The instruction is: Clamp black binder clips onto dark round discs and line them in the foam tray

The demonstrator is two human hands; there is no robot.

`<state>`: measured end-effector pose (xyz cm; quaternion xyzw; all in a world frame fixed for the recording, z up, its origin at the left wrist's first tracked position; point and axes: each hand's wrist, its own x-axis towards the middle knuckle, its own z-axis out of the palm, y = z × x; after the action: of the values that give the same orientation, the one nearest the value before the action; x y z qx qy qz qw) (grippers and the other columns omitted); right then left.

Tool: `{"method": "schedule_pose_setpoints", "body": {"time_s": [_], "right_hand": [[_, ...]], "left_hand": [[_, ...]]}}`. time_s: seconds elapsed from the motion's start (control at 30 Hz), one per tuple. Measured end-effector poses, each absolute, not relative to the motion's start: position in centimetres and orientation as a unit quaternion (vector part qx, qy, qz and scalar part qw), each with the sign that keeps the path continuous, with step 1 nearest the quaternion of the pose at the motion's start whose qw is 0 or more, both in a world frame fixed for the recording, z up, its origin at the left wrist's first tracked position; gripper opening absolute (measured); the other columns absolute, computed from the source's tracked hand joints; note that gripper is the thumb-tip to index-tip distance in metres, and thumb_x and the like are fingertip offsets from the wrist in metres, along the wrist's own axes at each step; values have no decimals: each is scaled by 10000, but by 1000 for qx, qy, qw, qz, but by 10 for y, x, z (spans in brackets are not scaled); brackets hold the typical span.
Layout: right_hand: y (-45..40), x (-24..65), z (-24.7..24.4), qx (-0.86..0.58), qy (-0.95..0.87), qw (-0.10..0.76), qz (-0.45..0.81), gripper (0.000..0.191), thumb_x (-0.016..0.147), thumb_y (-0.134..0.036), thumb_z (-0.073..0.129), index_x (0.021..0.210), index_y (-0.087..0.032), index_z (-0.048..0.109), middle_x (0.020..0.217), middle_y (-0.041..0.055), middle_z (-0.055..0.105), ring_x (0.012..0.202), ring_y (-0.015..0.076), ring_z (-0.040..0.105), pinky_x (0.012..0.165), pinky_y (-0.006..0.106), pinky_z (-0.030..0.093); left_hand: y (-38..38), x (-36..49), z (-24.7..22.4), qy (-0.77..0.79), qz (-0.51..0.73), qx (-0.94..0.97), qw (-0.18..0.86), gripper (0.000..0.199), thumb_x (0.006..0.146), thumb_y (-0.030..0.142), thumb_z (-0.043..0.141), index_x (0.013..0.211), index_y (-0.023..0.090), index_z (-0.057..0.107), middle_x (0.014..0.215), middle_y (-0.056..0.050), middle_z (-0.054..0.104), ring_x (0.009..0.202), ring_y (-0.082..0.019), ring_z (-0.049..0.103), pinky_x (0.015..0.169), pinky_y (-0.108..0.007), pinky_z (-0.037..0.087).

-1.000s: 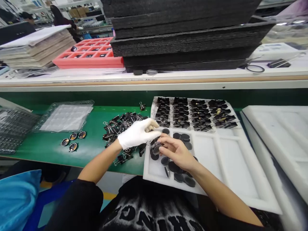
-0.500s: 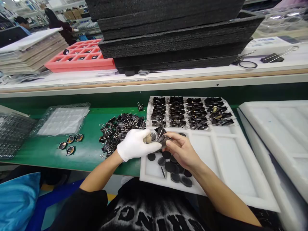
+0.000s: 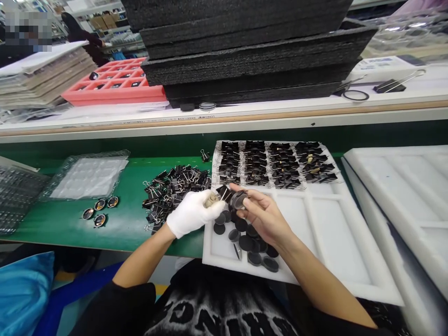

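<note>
My left hand [image 3: 192, 213], in a white glove with beige coverings on the fingertips, pinches a black binder clip [image 3: 224, 192] by its wire handles. My bare right hand [image 3: 269, 215] holds dark round discs [image 3: 239, 199] between thumb and fingers, just right of the clip. Whether clip and discs touch is hard to make out. Beneath both hands, loose black discs [image 3: 247, 242] lie in a compartment of the white foam tray [image 3: 209, 255]. Rows of binder clips [image 3: 257, 163] fill the tray's far compartments. A heap of binder clips [image 3: 175, 189] lies left of the tray.
Several round orange-and-black pieces [image 3: 100, 204] and a clear plastic tray [image 3: 87, 175] are on the green table [image 3: 122, 233]. More white foam trays [image 3: 402, 186] stand at right. Behind, a shelf carries black foam trays [image 3: 252, 70] and a red foam tray [image 3: 115, 95].
The binder clip has shifted slightly left, with its handles now showing more. The discs in my right hand have turned and show more of their round face.
</note>
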<state>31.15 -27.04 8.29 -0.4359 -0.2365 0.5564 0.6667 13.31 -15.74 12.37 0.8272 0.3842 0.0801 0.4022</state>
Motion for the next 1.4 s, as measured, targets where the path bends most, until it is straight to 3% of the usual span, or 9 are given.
{"method": "schedule_pose_setpoints", "body": {"time_s": [0.07,0.27,0.5,0.77,0.93,1.0,1.1,1.27,1.4], "right_hand": [[-269,318,84,-458,-224,694,508,251,770,-421,893,927,-261,781,1218,60,734,801,149,614,642,282,541],[-265,328,75,-517,-201,675,487,420,693,-459,937,988,-223,754,772,-1,700,670,143,600,635,309,531],[-266,325,71,-529,-286,639,480,375,745,-473,900,991,-218,777,714,-2,710,628,150,607,656,319,505],[-265,325,65,-531,-290,627,490,368,766,-484,881,1001,-217,786,730,3,724,647,155,602,677,323,506],[-262,328,65,-508,-234,666,493,380,719,-454,921,984,-228,768,761,-2,728,682,155,631,711,322,536],[-259,330,68,-471,-179,703,502,365,690,-460,934,912,-242,744,799,-6,730,745,173,664,756,345,574],[-256,330,70,-418,-90,734,528,368,658,-453,952,788,-236,685,808,-22,713,800,175,681,769,359,617],[-250,328,67,-410,-19,722,556,455,579,-481,990,802,-231,682,779,-41,684,750,141,667,680,312,634],[-250,329,63,-425,-57,712,556,420,581,-460,993,783,-227,708,783,-22,710,738,145,677,640,288,615]], "left_hand": [[-154,128,121,370,62,828,416,247,917,407,553,780,208,607,557,65,552,510,-107,506,519,-238,374],[-157,120,127,323,14,834,448,293,963,385,519,732,215,577,482,83,589,435,-102,585,539,-220,457],[-157,127,122,289,-6,839,461,311,974,389,526,719,219,580,574,66,714,562,-121,666,618,-231,494],[-155,129,120,301,-29,832,465,316,981,412,522,744,220,604,615,48,731,591,-133,667,613,-243,483],[-94,140,132,193,-111,872,437,439,1037,527,405,1007,228,724,823,-9,779,728,-162,712,730,-283,529],[-53,159,131,291,-68,890,344,517,1045,581,355,1023,217,721,863,-33,777,761,-183,715,770,-310,538],[4,198,119,448,-75,871,186,539,1020,594,441,913,144,719,880,-120,760,931,-269,706,884,-392,531],[44,244,99,434,-92,867,228,373,999,442,617,1227,150,652,1208,-98,690,1048,-214,682,931,-434,583],[50,241,103,428,-82,866,245,190,950,314,668,1020,160,754,858,-71,756,860,-202,714,868,-366,585]]}}
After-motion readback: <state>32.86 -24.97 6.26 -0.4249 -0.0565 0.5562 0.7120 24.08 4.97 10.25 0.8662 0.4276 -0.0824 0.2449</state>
